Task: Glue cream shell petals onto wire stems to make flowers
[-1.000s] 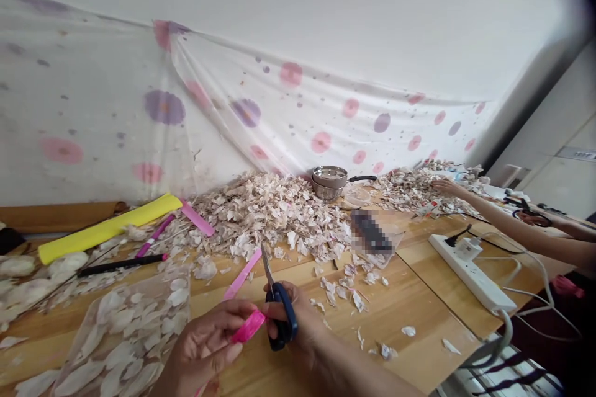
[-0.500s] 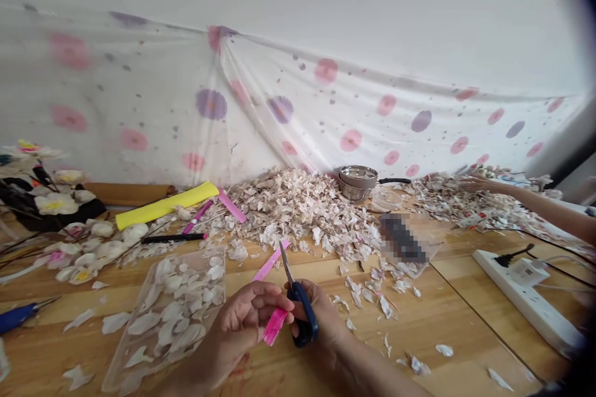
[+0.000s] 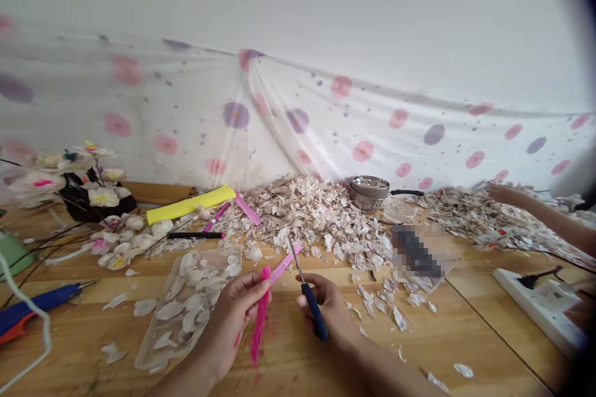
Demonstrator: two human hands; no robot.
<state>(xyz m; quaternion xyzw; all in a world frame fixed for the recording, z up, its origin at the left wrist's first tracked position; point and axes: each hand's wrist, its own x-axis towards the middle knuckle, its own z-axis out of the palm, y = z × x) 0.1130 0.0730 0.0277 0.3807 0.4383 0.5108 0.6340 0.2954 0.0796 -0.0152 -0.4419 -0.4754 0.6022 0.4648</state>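
Observation:
A bright pink strip of paper (image 3: 261,325) hangs from my left hand (image 3: 235,307), pinched between thumb and fingers. My right hand (image 3: 335,307) is wrapped round the dark blue handles of a pair of scissors (image 3: 314,312). Their blades look closed together and point away from me, a short way right of the strip. A paler pink strip (image 3: 285,265) extends beyond my left fingertips; whether it touches them I cannot tell. Left of my left hand lies a clear plastic tray (image 3: 145,365) with loose white petals (image 3: 189,307).
A heap of dried petals (image 3: 307,211) spreads along the wall, with metal bowls (image 3: 370,192) beside it. At left are a yellow roll (image 3: 190,203), artificial flowers (image 3: 105,195) and a blue glue gun (image 3: 41,307). A power strip (image 3: 535,304) and another person's arm (image 3: 540,211) are at right.
My hands have moved apart, and the scissors have swung away from the pink strip. The strip now hangs down longer from my left hand. The view has shifted left.

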